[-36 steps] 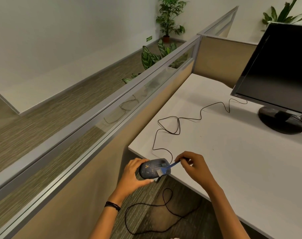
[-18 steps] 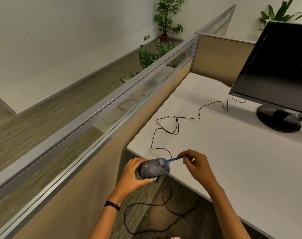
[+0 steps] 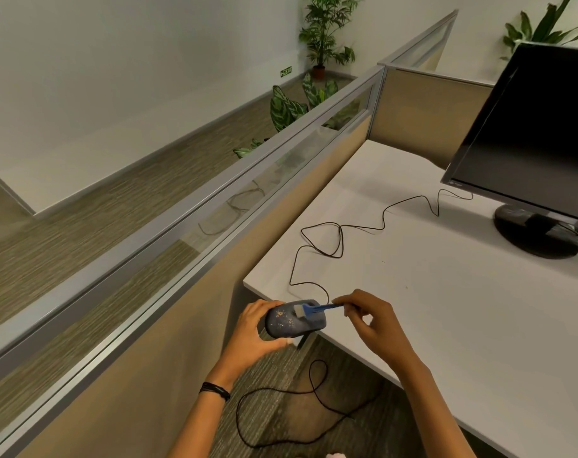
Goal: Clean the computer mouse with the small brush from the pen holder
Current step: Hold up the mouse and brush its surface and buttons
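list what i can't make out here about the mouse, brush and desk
All in the head view:
1. The underside of the mouse is turned away, and the left hand covers its rear end.
2. The handle end of the brush is hidden inside the right hand.
3. The specks on the mouse are too small to identify.
4. The right side of the monitor is cut off by the frame edge.
5. The pen holder is outside the frame.

A white bench (image 3: 446, 325) is sitting against a beige glass-topped partition (image 3: 264, 233); beyond the bench, striped carpet (image 3: 99, 219) is meeting a white wall (image 3: 132, 77), a potted plant (image 3: 325, 31) standing there.
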Demonstrator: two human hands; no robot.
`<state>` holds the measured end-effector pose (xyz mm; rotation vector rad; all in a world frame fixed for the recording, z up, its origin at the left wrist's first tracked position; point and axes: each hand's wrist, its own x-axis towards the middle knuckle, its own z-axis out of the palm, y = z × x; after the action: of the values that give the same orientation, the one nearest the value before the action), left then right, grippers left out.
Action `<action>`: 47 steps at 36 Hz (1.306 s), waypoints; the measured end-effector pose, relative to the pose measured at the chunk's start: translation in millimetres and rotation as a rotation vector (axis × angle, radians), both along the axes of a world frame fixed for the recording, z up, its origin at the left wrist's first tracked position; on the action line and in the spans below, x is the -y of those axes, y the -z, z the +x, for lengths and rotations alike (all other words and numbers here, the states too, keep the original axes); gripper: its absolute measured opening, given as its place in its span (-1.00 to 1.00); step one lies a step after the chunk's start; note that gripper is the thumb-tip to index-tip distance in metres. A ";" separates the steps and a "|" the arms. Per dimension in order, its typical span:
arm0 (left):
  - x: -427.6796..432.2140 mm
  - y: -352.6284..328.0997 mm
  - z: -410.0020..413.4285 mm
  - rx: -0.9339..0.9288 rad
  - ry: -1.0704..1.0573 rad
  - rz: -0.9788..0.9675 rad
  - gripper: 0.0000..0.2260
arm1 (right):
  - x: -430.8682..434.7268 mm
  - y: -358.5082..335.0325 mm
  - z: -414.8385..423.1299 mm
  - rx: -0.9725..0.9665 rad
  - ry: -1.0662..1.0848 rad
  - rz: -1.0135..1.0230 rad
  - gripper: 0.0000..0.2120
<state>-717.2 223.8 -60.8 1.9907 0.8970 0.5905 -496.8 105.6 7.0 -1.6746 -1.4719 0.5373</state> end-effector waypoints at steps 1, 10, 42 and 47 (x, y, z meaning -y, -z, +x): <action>-0.1 0.0 0.1 -0.002 -0.001 -0.001 -0.45 | -0.1 0.0 0.1 0.003 -0.002 -0.014 -0.76; 0.0 0.6 -1.0 -0.022 -0.012 -0.014 -0.46 | 1.3 -2.7 -1.9 -0.022 -0.005 -0.013 -0.74; 7.2 -9.2 -0.8 -0.036 -0.024 -0.018 -0.49 | 5.4 -27.0 -14.1 0.295 -0.154 0.045 -0.86; 10.7 -10.5 0.1 -0.026 -0.033 -0.013 -0.49 | 3.4 -26.4 -25.0 0.322 -0.211 -0.002 -0.82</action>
<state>-717.0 213.2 -50.3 1.9801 0.9486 0.5768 -521.8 102.1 33.5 -1.6736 -1.8961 0.3924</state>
